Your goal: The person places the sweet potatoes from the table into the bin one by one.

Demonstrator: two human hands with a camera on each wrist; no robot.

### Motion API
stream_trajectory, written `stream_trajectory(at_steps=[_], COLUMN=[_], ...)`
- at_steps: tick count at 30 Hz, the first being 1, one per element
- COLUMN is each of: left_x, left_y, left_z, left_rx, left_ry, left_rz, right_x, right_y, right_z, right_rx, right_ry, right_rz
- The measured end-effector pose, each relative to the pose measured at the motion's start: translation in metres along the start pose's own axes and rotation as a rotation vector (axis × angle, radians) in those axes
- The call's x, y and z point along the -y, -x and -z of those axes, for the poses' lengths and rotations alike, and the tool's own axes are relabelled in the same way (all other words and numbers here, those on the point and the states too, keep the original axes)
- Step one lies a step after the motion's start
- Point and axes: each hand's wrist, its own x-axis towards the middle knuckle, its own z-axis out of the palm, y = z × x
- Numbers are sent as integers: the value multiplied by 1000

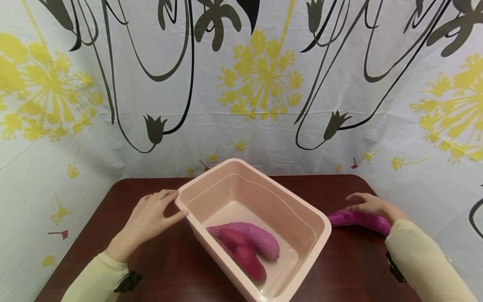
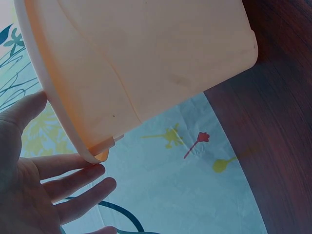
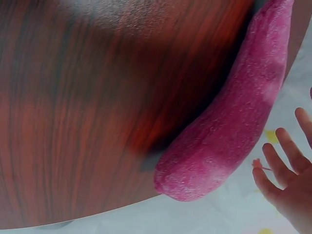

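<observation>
A pink plastic bin (image 1: 302, 191) stands turned at an angle on the table. My left hand (image 1: 149, 218) touches its left corner, thumb and index finger on either side of the rim (image 2: 53, 105), the other fingers straight and free. Inside the bin lie a long purple sweet potato (image 1: 260, 237) and darker red sweet potatoes (image 1: 249, 262), partly overlapping. Right of the bin, another purple sweet potato (image 3: 224, 122) lies on the table. Just over it is my right hand (image 1: 371, 205); in the right wrist view its fingers (image 3: 280, 163) are spread and apart from the sweet potato.
The dark reddish wooden table (image 1: 162, 260) has rounded far corners. A white sheet (image 1: 234, 96) printed with yellow, grey and black flowers hangs behind it and along both sides.
</observation>
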Motion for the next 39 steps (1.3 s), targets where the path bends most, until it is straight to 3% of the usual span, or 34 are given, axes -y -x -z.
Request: stream_trajectory(at_steps=[24, 39], left_x=[0, 0], left_y=[0, 0], left_z=[0, 0], left_rx=[14, 9], left_ry=[5, 4], left_rz=[10, 8], right_x=[-18, -16], right_y=[-2, 3], right_z=[-8, -5], right_rx=[42, 36], right_ry=[10, 61], right_rz=[-85, -113])
